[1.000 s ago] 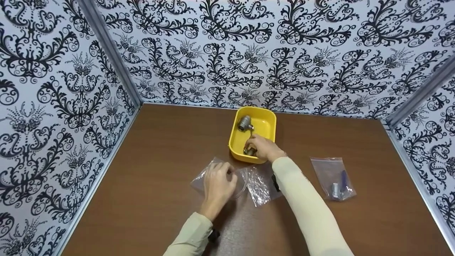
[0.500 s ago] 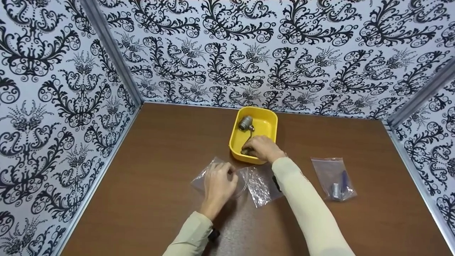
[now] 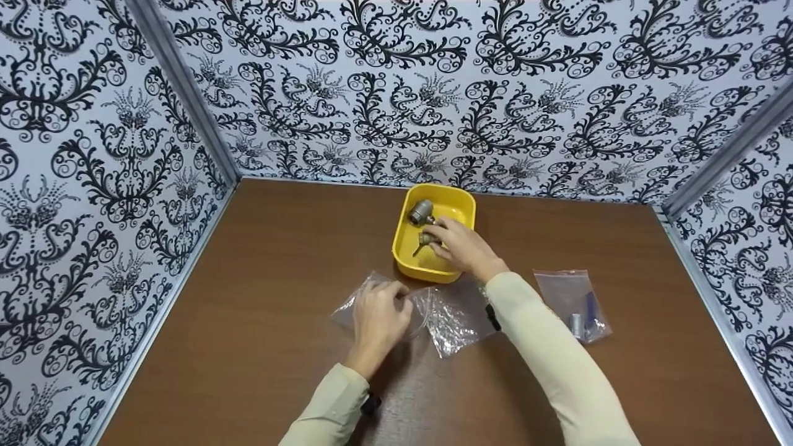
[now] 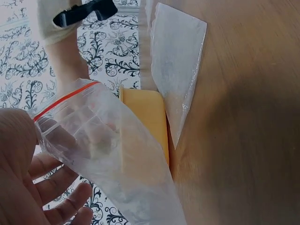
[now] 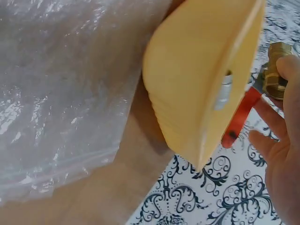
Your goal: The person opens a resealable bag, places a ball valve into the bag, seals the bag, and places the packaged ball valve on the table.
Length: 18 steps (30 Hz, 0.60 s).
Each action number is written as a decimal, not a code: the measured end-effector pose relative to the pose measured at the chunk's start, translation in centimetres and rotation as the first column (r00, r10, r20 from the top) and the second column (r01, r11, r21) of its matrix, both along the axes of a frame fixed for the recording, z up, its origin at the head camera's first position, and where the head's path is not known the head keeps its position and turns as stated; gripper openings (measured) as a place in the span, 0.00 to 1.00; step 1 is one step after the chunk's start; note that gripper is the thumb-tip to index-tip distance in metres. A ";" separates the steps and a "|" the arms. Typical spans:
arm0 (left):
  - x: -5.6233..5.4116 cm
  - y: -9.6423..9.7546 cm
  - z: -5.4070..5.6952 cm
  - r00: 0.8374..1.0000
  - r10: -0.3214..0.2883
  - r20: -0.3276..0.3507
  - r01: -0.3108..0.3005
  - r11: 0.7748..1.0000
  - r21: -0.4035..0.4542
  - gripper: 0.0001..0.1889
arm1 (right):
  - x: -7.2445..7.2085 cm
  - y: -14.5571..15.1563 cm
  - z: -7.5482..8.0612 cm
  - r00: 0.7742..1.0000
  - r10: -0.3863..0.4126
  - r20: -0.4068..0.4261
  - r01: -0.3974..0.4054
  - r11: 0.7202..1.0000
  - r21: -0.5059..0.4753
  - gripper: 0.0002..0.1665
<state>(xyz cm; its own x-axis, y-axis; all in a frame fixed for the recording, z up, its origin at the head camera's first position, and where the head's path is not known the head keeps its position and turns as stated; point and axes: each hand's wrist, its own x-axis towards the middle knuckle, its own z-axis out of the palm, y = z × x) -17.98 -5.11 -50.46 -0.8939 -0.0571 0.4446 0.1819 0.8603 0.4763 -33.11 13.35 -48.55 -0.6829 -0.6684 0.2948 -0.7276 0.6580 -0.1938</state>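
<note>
My right hand (image 3: 464, 248) grips a brass ball valve (image 5: 276, 72) with a red lever (image 5: 241, 117), over the yellow bin (image 3: 399, 248). In the right wrist view the valve is outside the bin's rim, fingers and thumb around its body. A grey metal valve (image 3: 421, 212) lies at the bin's far left. My left hand (image 3: 379, 316) pinches a clear zip bag (image 4: 112, 136) near its red-striped mouth, between thumb and forefinger, in front of the bin. The other left fingers are loosely curled in the left wrist view.
A second clear bag (image 3: 455, 325) lies flat on the brown table (image 3: 279, 260) between my arms. Further right is a zip bag (image 3: 560, 288) holding a metal cylinder (image 3: 577, 325) and a blue strip (image 3: 591, 308). Patterned walls (image 3: 409, 111) stand behind and at both sides.
My right hand has lifted the brass ball valve from the near end of the bin, moving it up and farther back. The left hand keeps its place on the bag.
</note>
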 end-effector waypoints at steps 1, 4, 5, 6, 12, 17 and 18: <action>0.0 0.0 0.0 1.000 0.000 0.002 0.000 1.000 0.000 0.04 | 0.3 0.2 0.2 1.000 -0.004 0.000 0.004 1.000 0.006 0.21; -0.1 0.0 0.1 1.000 0.000 -0.006 0.000 1.000 -0.004 0.04 | 1.5 0.7 0.8 1.000 -0.023 0.004 0.022 0.999 0.026 0.20; -0.2 0.1 0.1 1.000 0.000 -0.013 0.000 1.000 -0.006 0.05 | 1.9 0.9 1.0 0.999 -0.031 0.007 0.031 0.999 0.028 0.20; -0.2 0.2 0.1 1.000 0.000 -0.016 0.000 1.000 -0.008 0.05 | 2.4 1.1 1.3 0.999 -0.037 0.008 0.037 0.999 0.026 0.19; -0.5 0.6 0.2 1.000 0.007 -0.010 -0.007 1.000 -0.017 0.06 | 5.2 2.1 2.3 0.998 0.001 -0.064 -0.001 1.000 -0.003 0.18; -0.5 1.0 0.4 0.999 0.016 -0.028 -0.016 1.000 -0.019 0.07 | 7.8 2.6 2.3 0.979 0.097 -0.182 -0.103 0.994 -0.025 0.17; -0.5 1.1 0.4 0.999 0.016 -0.036 -0.017 1.000 -0.019 0.07 | 8.3 2.6 2.3 0.974 0.111 -0.198 -0.119 0.993 -0.030 0.17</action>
<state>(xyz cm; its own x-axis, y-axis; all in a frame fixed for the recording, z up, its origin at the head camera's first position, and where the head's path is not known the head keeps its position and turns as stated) -18.50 -3.98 -50.07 -0.8765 -0.0628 0.4773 0.1841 0.8723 0.4529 -24.77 15.91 -46.26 -0.5290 -0.7235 0.4436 -0.8242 0.5626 -0.0654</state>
